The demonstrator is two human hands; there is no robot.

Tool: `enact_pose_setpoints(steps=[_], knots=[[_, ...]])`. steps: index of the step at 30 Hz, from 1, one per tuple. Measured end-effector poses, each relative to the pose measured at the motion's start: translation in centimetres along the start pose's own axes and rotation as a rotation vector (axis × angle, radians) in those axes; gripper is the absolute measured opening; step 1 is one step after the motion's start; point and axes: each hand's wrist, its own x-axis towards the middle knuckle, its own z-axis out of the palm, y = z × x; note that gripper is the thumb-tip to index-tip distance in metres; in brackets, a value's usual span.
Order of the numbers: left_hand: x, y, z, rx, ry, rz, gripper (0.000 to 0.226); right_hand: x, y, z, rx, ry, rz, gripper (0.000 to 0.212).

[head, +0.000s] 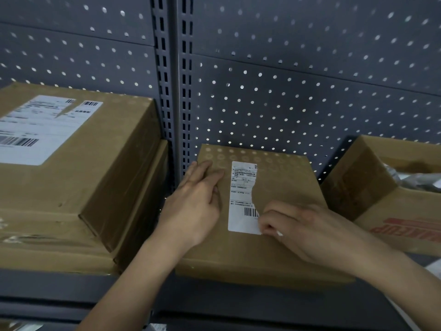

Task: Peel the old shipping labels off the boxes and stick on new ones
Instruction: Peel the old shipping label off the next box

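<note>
A brown cardboard box point(281, 187) lies flat on a dark metal shelf point(214, 297), in the middle of the view and pushed back toward a grey pegboard point(286, 91). On its top face sits the old label point(241, 194), a narrow white strip running from 12 to 6 o'clock. Its right side is torn away in a ragged edge, so bare cardboard shows there, and a barcode remains near the lower end.

The left hand point(195, 204) rests on the box at 9 o'clock from the label, its fingers straight and close together, lying flat on the cardboard and holding nothing.

The right hand point(298, 225) is at 4 o'clock from the label's middle. Its fingers are curled in tightly, with the fingertips against the label's lower right edge beside the barcode. Whether any paper is caught between finger and thumb cannot be told.

At 9 o'clock from the central box, past a slotted upright post point(169, 91), a larger box point(95, 163) carries a wide white sheet point(40, 130) with barcodes and a tear at its top. It sits on another carton point(47, 247). At 3 o'clock an open carton point(381, 199) with red lettering stands just beside the central box.
</note>
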Motion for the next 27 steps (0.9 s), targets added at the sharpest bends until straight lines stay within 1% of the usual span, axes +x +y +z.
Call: enact_pose_setpoints(steps=[1,3,4,5,7,8,10,12,14,16,17,20,23,25,27], knots=[[0.0,0.0,0.0,0.002,0.000,-0.001,0.047,2.9,-1.3,-0.5,0.113,0.038,0.013,0.011],[0.0,0.0,0.0,0.002,-0.002,-0.004,0.047,4.4,-1.3,-0.7,0.134,0.030,0.036,0.010],[0.1,-0.1,0.1,0.001,-0.001,-0.003,0.047,4.0,-1.1,-0.3,0.206,0.047,0.047,0.008],[0.1,-0.1,0.1,-0.001,0.002,0.000,0.047,3.7,-1.3,-0.2,0.241,-0.001,0.101,0.007],[0.1,-0.1,0.1,-0.013,0.009,0.005,0.048,3.7,-1.1,-0.6,0.334,0.006,0.113,0.006],[0.0,-0.1,0.1,-0.020,0.009,0.004,0.048,4.0,-0.9,-0.6,0.381,0.014,0.111,0.009],[-0.1,-0.1,0.0,-0.026,0.004,0.005,0.048,3.8,-0.3,-0.3,0.492,0.003,0.147,0.022],[0.0,-0.1,0.1,-0.027,0.003,0.006,0.048,3.4,0.1,-0.2,0.532,-0.040,0.150,0.034],[0.0,-0.1,0.1,-0.021,0.006,0.002,0.048,3.6,0.3,-0.3,0.569,-0.030,0.143,0.030],[0.0,-0.1,0.0,-0.010,0.009,-0.002,0.048,3.8,0.3,-0.2,0.634,-0.007,0.151,0.016],[0.0,0.0,0.0,-0.006,0.010,-0.004,0.048,3.9,0.2,-0.1,0.637,0.010,0.142,0.012],[0.1,0.1,0.1,-0.001,0.009,-0.019,0.048,4.2,-0.2,0.3,0.527,0.071,0.084,0.018],[0.0,0.4,0.2,0.029,0.006,-0.024,0.049,4.6,-0.5,0.6,0.385,0.164,0.046,0.018],[0.0,0.5,0.2,0.046,0.004,-0.019,0.050,5.4,-0.8,0.8,0.333,0.198,0.057,0.016],[0.0,0.4,0.2,0.056,-0.005,-0.015,0.052,6.6,-1.0,1.0,0.305,0.214,0.073,0.018]])
